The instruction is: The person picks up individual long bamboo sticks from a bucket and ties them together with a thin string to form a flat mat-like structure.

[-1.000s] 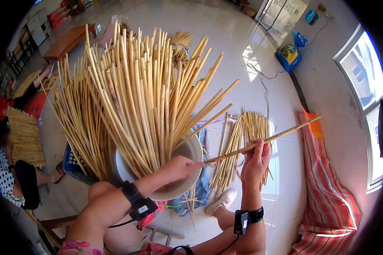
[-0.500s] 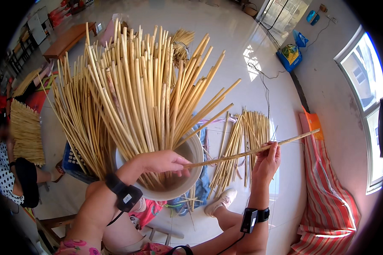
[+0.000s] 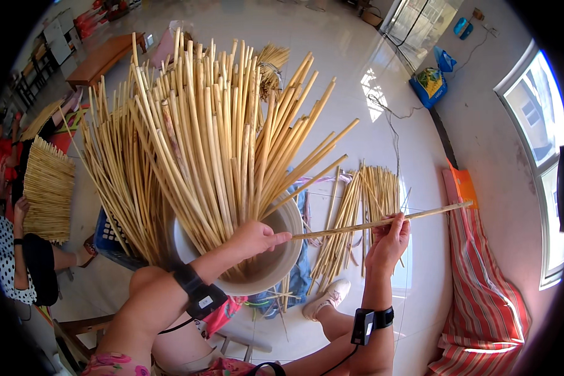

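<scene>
A long, straw-coloured plant stalk (image 3: 335, 232) spans the gap between my hands, its far right end slightly raised. My left hand (image 3: 257, 239) is closed at the stalk's left end, thumb against the tip, over the rim of a white bucket (image 3: 289, 250). Near the stalk's middle, my right hand (image 3: 388, 241) pinches it between thumb and fingers. A thick upright bunch of similar stalks (image 3: 210, 138) fans out of the bucket just beyond my left hand. My left forearm hides part of the bucket.
More stalks (image 3: 351, 219) lie on the floor beyond my right hand. A blue crate (image 3: 113, 241) of stalks stands left of the bucket. A co-worker's hand (image 3: 22, 207) holds a woven stalk mat (image 3: 49, 191). Red striped cloth (image 3: 482, 288) lies along the right wall.
My left hand has shifted a little right and its fingers have drawn in at the stalk's end. The stalk now slopes less. The co-worker's mat has moved slightly right.
</scene>
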The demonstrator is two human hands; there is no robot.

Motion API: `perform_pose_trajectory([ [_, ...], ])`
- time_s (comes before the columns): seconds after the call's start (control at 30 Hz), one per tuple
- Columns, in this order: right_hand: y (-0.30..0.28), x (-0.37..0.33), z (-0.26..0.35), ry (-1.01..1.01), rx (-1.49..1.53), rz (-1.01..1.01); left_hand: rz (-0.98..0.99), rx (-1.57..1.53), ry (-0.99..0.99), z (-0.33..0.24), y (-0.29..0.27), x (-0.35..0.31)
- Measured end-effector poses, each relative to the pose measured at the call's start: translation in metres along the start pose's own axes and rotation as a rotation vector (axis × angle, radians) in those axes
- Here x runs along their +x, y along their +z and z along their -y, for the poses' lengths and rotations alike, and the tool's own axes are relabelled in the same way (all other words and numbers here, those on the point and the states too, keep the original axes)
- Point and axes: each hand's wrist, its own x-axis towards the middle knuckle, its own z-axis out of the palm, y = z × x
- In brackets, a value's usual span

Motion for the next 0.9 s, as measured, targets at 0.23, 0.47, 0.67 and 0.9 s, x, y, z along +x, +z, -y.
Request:
perform_pose_trajectory([
  [0.23,-0.023,0.015,0.01,0.009,0.034,-0.087,0.538,-0.409,0.293,-0.009,-0.037,-0.02],
  [0.47,-0.023,0.016,0.01,0.028,0.063,-0.047,0.574,-0.331,0.322,-0.005,-0.045,-0.018],
  [0.67,-0.019,0.009,0.006,-0.035,0.003,0.028,0.259,-0.247,0.113,0.003,-0.013,0.007],
  [0.9,0.016,-0.024,0.01,-0.24,-0.24,0.25,-0.138,-0.406,0.161,0.063,0.027,0.076],
])
